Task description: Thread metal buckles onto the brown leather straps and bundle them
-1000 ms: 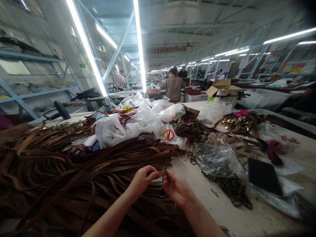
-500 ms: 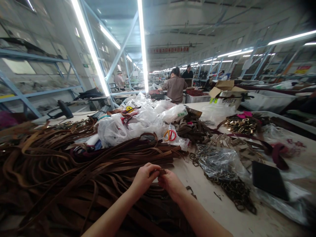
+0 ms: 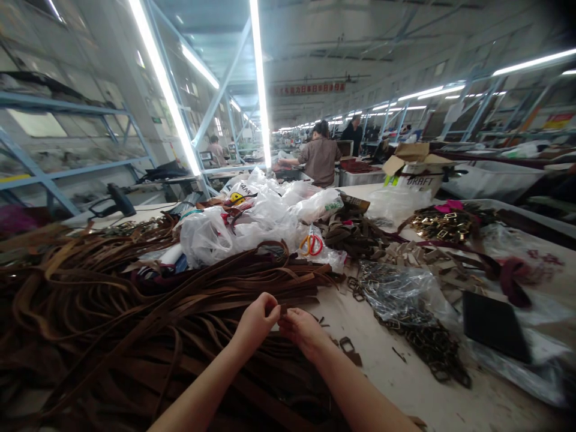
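Observation:
My left hand (image 3: 257, 321) and my right hand (image 3: 302, 331) meet above the near edge of a heap of brown leather straps (image 3: 198, 306). Between the fingertips of both hands is a small brown leather piece (image 3: 283, 309), mostly covered by the fingers. Each hand is closed in a pinch on it. To the right of my right hand, a loose dark metal buckle (image 3: 346, 344) lies on the pale table. A pile of dark buckles (image 3: 432, 345), partly under clear plastic, lies further right.
Scissors (image 3: 311, 241) with red and yellow handles rest against white plastic bags (image 3: 256, 222). A black flat tablet-like object (image 3: 495, 325) lies on the right. Beyond are gold buckles (image 3: 443, 223), an open carton (image 3: 416, 171) and a person (image 3: 320, 157) with their back turned.
Both hands have shifted slightly left, with the small leather piece still between their fingers. In the background, a person in black has turned sideways.

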Demonstrator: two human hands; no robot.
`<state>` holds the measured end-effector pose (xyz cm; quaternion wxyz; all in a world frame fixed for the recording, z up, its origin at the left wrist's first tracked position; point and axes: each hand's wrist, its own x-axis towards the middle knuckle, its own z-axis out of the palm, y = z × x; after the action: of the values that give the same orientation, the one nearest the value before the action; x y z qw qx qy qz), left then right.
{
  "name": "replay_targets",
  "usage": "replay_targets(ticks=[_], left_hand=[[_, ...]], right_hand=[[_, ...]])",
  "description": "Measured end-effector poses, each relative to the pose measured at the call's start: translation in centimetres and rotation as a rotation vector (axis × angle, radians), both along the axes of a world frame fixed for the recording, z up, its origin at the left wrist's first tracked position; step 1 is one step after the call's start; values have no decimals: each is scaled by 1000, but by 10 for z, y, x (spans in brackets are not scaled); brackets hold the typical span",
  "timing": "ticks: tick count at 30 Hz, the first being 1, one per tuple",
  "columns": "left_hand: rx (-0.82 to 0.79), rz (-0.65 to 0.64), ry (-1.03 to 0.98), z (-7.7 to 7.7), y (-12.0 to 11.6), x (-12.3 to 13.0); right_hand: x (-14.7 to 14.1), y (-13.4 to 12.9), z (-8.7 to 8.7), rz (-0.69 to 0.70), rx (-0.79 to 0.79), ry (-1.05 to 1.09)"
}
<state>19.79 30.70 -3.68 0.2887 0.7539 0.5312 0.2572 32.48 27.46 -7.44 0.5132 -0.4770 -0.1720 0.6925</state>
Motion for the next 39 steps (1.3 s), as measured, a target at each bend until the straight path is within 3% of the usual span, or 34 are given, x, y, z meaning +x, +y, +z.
replay_targets(ticks=[4,8,16,20,25,27,30,33,36,39], left_hand=[[125,79,263,3,-7,4],[218,39,416,5,-14,9],[93,-178,51,1,-13,4],[132,-199,100,-2,-19,13],[198,-281,239,-5,-22,17],[157,-326,294,-9,-18,10],[75,-295,473,-19,-8,-4],[51,-263,586,-26,-3,-15],[58,-271,608,-28,-3,-19],[40,-278,632,-27,0,-22]], right_hand=[[-3,0,-1,6,14,-42],[-5,-2,0,-3,53,-122],[3,-15,6,-54,265,-418],[18,-19,5,-121,310,-640],[57,-35,-5,-132,246,-877],[73,-44,-8,-96,230,-933],[87,-51,-5,-27,231,-1119],[82,-45,5,36,365,-1426],[65,-33,15,279,544,-1556],[54,-28,16,509,558,-1589]])
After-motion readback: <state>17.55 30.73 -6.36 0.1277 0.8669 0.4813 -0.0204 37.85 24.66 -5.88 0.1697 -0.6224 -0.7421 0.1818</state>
